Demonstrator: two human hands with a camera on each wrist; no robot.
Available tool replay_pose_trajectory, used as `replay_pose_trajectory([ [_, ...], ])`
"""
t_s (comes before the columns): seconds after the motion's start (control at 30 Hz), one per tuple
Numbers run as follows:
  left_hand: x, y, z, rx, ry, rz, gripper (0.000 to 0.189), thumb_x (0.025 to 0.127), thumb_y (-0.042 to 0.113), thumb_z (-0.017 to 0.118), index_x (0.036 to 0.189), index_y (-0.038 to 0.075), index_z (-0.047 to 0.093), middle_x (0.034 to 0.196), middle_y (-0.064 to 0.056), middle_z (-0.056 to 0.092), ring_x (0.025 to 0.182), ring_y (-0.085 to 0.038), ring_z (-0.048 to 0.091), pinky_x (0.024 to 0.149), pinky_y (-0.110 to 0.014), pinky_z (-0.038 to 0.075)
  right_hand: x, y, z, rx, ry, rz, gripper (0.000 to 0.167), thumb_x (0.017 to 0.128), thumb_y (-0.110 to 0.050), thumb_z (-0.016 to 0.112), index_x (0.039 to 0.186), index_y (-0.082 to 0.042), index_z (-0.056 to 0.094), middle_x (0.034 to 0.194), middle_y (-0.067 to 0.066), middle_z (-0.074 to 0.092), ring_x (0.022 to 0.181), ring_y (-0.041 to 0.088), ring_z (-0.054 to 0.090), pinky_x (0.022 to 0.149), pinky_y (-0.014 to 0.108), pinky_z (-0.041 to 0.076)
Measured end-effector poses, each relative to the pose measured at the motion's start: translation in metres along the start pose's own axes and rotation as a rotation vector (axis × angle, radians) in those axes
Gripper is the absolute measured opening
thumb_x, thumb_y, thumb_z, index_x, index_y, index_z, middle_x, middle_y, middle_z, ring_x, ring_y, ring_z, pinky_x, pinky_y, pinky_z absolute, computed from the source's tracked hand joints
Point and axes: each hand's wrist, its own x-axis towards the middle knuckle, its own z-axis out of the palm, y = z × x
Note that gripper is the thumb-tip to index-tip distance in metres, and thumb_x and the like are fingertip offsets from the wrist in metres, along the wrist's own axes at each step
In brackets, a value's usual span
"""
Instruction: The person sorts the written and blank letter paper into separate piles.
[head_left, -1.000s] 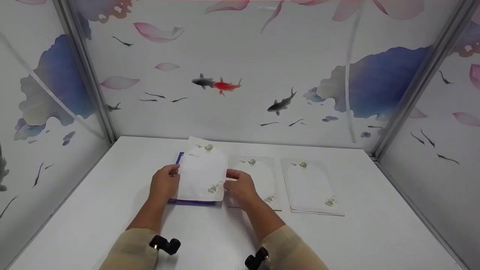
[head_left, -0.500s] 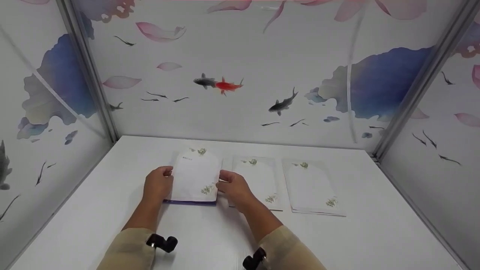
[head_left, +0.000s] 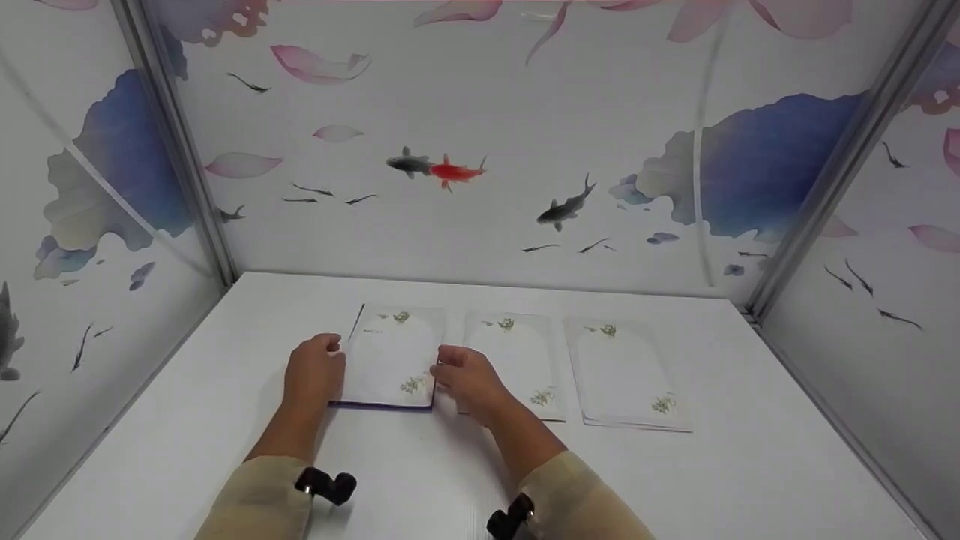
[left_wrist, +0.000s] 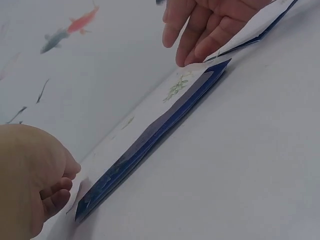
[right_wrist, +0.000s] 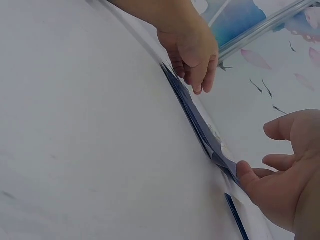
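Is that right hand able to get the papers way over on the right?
Probably yes: only the middle papers, lying flat, are between the right hand and the far-right papers.

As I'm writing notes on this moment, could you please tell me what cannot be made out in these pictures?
Head view: print line on the left paper stack, too small to read.
Head view: part of the middle paper stack, hidden by the right hand.
Left wrist view: rest of the right hand, cut off by the top edge.
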Motion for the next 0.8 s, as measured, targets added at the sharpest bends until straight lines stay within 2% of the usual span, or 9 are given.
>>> replay_pose_trajectory([
  [0.23,0.002,0.013,0.005,-0.097,0.027,0.019,0.044,0.109,0.022,0.058,0.15,0.006,0.06,0.142,-0.017,0.068,0.133,-0.036,0.066,0.113,-0.052,0.054,-0.002,-0.002,-0.008,-0.004,0.021,-0.064,0.052,0.105,-0.028,0.067,0.154,-0.012,0.057,0.153,0.007,0.063,0.136,0.025,0.066,0.121,0.048,0.05],
  [0.33,0.004,0.019,0.012,-0.144,0.02,0.021,0.046,0.108,0.026,0.06,0.149,0.007,0.06,0.14,-0.015,0.069,0.131,-0.033,0.067,0.112,-0.049,0.055,-0.003,0.0,-0.019,-0.061,0.037,-0.114,0.051,0.105,-0.031,0.068,0.152,-0.013,0.06,0.148,0.006,0.067,0.134,0.024,0.067,0.119,0.046,0.052],
  [0.43,0.004,0.027,0.022,-0.161,0.003,0.035,0.047,0.108,0.03,0.061,0.15,0.008,0.059,0.141,-0.014,0.069,0.132,-0.033,0.066,0.111,-0.048,0.055,-0.005,0.002,-0.036,-0.182,0.067,-0.173,0.046,0.105,-0.034,0.068,0.148,-0.017,0.064,0.142,0.002,0.071,0.133,0.022,0.067,0.116,0.044,0.055],
  [0.53,0.003,0.037,0.034,-0.146,-0.018,0.062,0.048,0.107,0.032,0.063,0.15,0.009,0.06,0.142,-0.012,0.068,0.132,-0.032,0.066,0.111,-0.048,0.056,-0.006,0.004,-0.056,-0.256,0.099,-0.211,0.042,0.105,-0.034,0.068,0.145,-0.019,0.066,0.139,0.001,0.072,0.131,0.022,0.067,0.113,0.043,0.056],
  [0.63,-0.001,0.049,0.048,-0.139,-0.041,0.086,0.048,0.106,0.035,0.066,0.148,0.011,0.061,0.142,-0.01,0.069,0.13,-0.03,0.067,0.11,-0.046,0.056,-0.006,0.007,-0.077,-0.247,0.128,-0.22,0.041,0.106,-0.032,0.068,0.144,-0.019,0.066,0.138,0.002,0.072,0.128,0.022,0.068,0.11,0.043,0.058],
  [0.8,-0.009,0.07,0.068,-0.177,-0.082,0.112,0.048,0.105,0.037,0.067,0.146,0.014,0.064,0.14,-0.006,0.07,0.127,-0.025,0.067,0.108,-0.043,0.057,-0.007,0.011,-0.108,-0.215,0.184,-0.171,0.043,0.105,-0.032,0.069,0.147,-0.019,0.065,0.138,0.004,0.072,0.126,0.023,0.07,0.111,0.045,0.058],
])
